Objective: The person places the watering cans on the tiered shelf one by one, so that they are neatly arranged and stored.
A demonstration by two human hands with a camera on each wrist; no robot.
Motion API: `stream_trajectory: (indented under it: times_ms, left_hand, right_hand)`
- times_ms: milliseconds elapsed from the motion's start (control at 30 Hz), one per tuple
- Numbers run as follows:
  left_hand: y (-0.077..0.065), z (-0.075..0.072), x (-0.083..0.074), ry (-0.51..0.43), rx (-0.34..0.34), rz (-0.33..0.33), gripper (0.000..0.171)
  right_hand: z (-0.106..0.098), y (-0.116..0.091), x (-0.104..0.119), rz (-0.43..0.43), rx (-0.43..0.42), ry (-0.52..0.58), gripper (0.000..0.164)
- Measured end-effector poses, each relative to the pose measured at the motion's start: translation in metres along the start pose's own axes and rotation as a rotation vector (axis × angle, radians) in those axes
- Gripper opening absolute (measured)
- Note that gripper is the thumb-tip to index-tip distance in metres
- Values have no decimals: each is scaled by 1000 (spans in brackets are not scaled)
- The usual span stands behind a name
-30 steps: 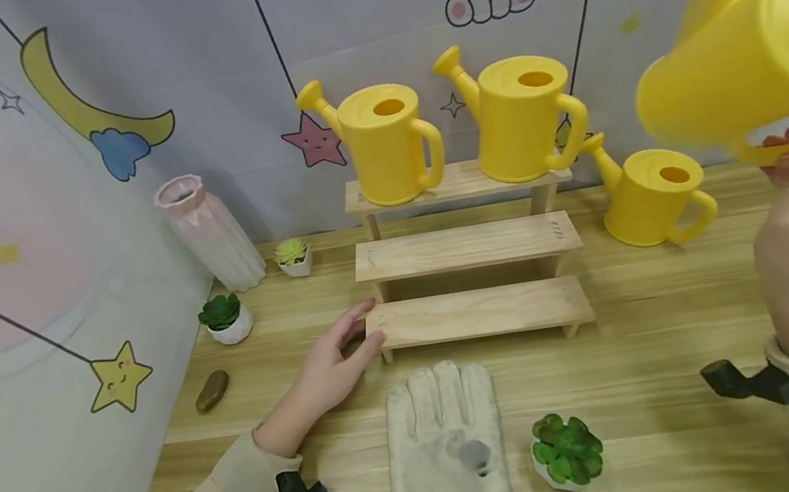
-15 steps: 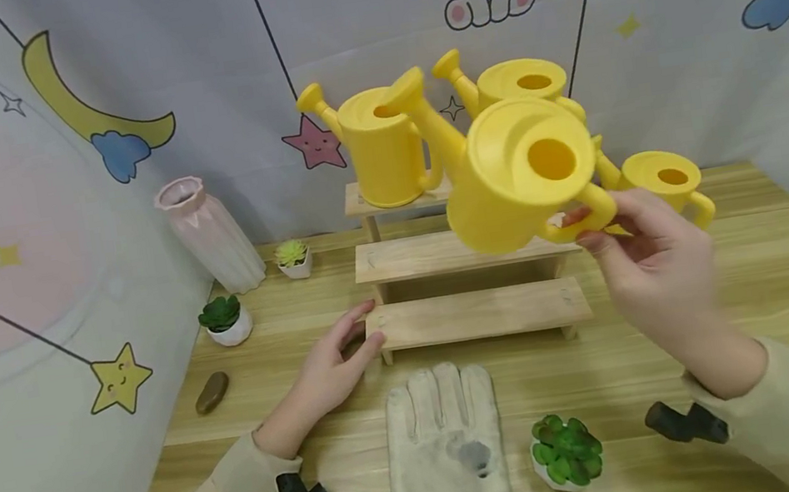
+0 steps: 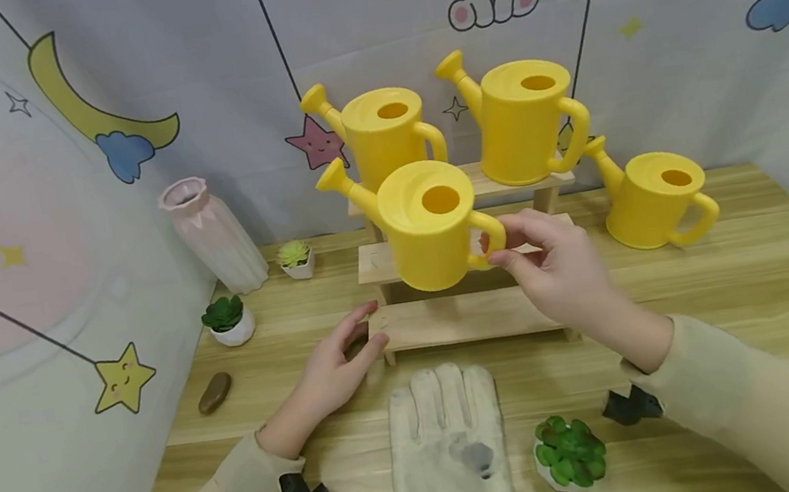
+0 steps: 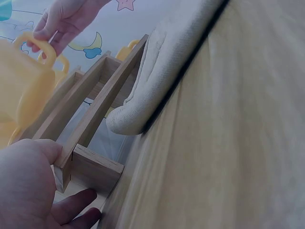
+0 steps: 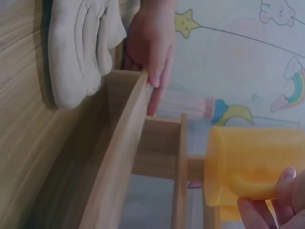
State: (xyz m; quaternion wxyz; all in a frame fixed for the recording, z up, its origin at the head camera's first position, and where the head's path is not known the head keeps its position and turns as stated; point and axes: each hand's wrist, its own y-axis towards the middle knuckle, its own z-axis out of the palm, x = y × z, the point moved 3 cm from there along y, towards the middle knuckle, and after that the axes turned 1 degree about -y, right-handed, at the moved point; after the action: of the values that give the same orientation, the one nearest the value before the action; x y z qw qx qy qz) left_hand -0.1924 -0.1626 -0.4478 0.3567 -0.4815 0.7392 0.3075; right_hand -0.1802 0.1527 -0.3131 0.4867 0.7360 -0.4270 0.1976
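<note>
My right hand (image 3: 564, 264) pinches the handle of a yellow watering can (image 3: 430, 232), held upright in front of the middle step of a three-tier wooden stand (image 3: 472, 315). In the right wrist view, the can's base (image 5: 217, 167) is close to the stand; contact cannot be told. My left hand (image 3: 328, 369) holds the stand's bottom step at its left end, thumb and fingers around the board end (image 4: 64, 167). Two more watering cans stand on the top step, a left one (image 3: 378, 126) partly hidden and a right one (image 3: 524, 123).
Another watering can (image 3: 653, 201) stands on the table to the right. In front lie a pale glove (image 3: 446, 449) and a potted succulent (image 3: 569, 453). At left are a pink-white vase (image 3: 215, 237), two small potted plants (image 3: 227, 320) and a brown stone (image 3: 215, 392).
My right hand has brought the held watering can in from the far right, leftward and down to the stand, turning it from tilted to upright. The left hand has stayed put.
</note>
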Motion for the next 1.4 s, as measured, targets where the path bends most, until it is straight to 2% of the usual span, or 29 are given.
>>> stream_trajectory:
  times_ms: [133, 433, 800, 1400]
  left_hand:
    - [0, 0, 0, 1, 3, -6, 55]
    - [1, 1, 1, 2, 4, -7, 54]
    - [0, -1, -1, -1, 3, 2, 55]
    - [2, -1, -3, 10, 12, 3, 56]
  right_hand:
    - [10, 5, -5, 51, 47, 11, 19]
    - [21, 12, -10, 89, 111, -46, 24]
    - [29, 19, -8, 122, 120, -80, 30]
    - [33, 19, -9, 180, 191, 10, 33]
